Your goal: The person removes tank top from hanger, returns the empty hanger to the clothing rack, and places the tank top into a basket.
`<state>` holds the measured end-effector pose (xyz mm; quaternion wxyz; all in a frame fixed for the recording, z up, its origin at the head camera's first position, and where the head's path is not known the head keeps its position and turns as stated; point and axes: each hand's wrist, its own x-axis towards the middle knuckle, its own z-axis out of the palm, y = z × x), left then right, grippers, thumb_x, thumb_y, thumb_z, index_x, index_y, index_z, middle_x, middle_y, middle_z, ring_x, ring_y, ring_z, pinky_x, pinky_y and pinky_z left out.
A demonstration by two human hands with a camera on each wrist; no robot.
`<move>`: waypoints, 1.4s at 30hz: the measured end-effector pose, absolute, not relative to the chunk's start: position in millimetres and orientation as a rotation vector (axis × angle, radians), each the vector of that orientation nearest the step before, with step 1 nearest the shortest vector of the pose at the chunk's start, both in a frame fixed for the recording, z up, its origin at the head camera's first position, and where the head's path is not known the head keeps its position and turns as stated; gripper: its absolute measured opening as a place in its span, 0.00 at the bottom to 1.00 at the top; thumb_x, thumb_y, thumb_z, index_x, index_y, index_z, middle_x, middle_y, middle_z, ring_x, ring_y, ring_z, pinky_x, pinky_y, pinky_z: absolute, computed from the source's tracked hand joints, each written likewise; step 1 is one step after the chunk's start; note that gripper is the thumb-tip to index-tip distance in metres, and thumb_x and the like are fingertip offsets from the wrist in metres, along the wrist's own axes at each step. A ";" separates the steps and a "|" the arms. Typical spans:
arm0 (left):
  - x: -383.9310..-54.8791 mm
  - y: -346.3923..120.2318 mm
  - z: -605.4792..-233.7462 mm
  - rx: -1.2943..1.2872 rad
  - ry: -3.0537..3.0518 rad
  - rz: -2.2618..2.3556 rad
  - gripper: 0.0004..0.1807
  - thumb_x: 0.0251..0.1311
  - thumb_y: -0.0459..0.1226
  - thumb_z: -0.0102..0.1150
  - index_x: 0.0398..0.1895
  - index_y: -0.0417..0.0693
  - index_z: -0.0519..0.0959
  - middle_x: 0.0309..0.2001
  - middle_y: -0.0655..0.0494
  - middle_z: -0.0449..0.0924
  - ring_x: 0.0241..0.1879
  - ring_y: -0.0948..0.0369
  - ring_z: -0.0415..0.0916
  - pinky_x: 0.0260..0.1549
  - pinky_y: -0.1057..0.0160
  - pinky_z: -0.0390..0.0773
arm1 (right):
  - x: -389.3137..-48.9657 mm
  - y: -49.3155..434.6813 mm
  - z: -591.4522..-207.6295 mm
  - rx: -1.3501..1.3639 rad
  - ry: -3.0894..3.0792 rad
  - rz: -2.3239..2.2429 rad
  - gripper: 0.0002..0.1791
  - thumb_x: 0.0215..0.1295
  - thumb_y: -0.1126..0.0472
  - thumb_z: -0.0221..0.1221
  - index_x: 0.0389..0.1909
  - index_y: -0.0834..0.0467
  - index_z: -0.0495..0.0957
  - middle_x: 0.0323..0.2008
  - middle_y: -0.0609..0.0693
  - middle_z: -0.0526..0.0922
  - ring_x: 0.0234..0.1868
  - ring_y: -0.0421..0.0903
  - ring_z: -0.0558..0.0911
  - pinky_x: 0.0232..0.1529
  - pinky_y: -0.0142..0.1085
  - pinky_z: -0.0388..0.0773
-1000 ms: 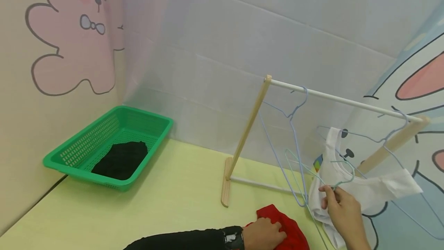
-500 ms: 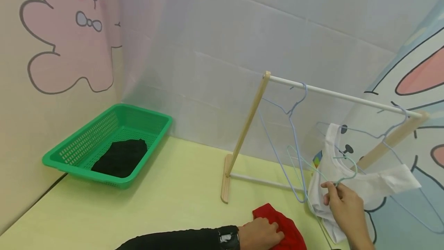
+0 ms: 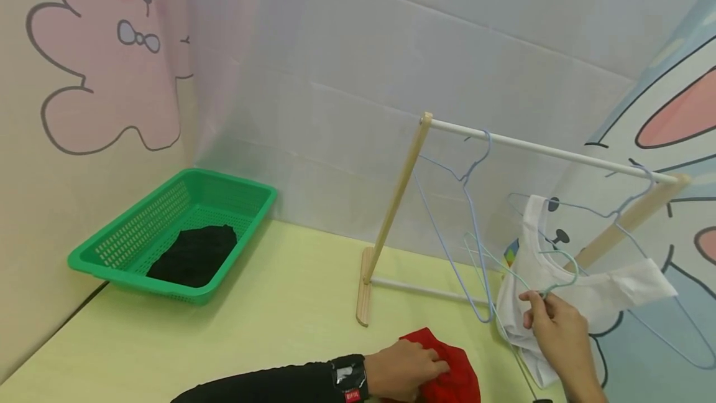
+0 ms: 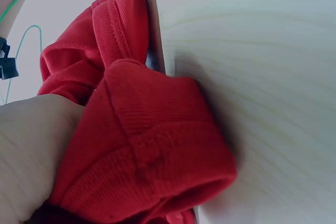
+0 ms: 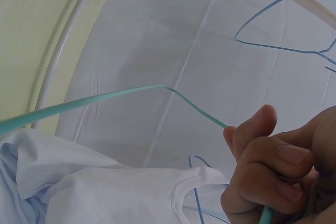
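At the bottom of the head view my left hand (image 3: 399,369) grips a crumpled red garment (image 3: 455,375) on the table. The left wrist view has the red cloth (image 4: 157,140) bunched up beside that hand, with ribbed, stitched edges; my left fingertips are hidden there. My right hand (image 3: 562,334) pinches a light green clothes hanger (image 3: 576,272) just below its hook. In the right wrist view curled fingers (image 5: 262,182) hold this hanger (image 5: 100,98), which has no cloth on it. Behind it a white sleeveless top (image 3: 537,310) hangs from a blue hanger (image 3: 637,238).
A wooden-legged rack with a white top rail (image 3: 548,149) stands at the right; another blue hanger (image 3: 472,210) hangs bare on it. At the left is a green plastic basket (image 3: 260,213) with black cloth (image 3: 192,257) inside. Pale yellow table surface (image 3: 291,303) lies between them.
My left hand has shifted a little to the left, drawing the red garment along. The right hand keeps its hold on the green hanger in nearly the same place. The head view has shifted slightly.
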<state>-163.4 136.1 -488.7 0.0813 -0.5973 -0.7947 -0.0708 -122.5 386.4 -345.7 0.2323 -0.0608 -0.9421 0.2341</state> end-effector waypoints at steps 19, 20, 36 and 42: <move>-168.8 102.1 -486.5 -1.591 -2.264 -0.427 0.30 0.58 0.34 0.73 0.65 0.58 0.82 0.54 0.64 0.85 0.44 0.70 0.82 0.37 0.79 0.76 | -123.5 389.2 -348.8 -0.151 -2.553 0.616 0.17 0.84 0.59 0.53 0.42 0.63 0.88 0.18 0.41 0.80 0.23 0.34 0.69 0.27 0.31 0.64; -168.5 100.2 -484.1 -1.585 -2.260 -0.437 0.30 0.57 0.34 0.73 0.65 0.58 0.82 0.55 0.64 0.85 0.44 0.69 0.82 0.37 0.79 0.76 | -123.8 389.2 -348.5 -0.142 -2.547 0.612 0.17 0.84 0.59 0.53 0.42 0.63 0.88 0.18 0.41 0.80 0.23 0.34 0.69 0.28 0.30 0.63; -178.4 64.7 -448.8 -1.478 -2.338 -0.571 0.32 0.53 0.31 0.74 0.65 0.56 0.84 0.58 0.60 0.87 0.50 0.65 0.86 0.45 0.72 0.83 | -129.7 383.7 -342.2 -0.122 -2.509 0.595 0.16 0.83 0.60 0.54 0.40 0.62 0.88 0.17 0.41 0.80 0.18 0.36 0.66 0.24 0.33 0.61; -178.3 59.0 -447.3 -1.464 -2.317 -0.606 0.32 0.52 0.28 0.71 0.64 0.55 0.85 0.56 0.60 0.87 0.51 0.65 0.86 0.45 0.73 0.82 | -131.0 382.9 -340.9 -0.136 -2.523 0.603 0.17 0.84 0.59 0.53 0.42 0.62 0.88 0.18 0.42 0.81 0.18 0.36 0.65 0.23 0.35 0.62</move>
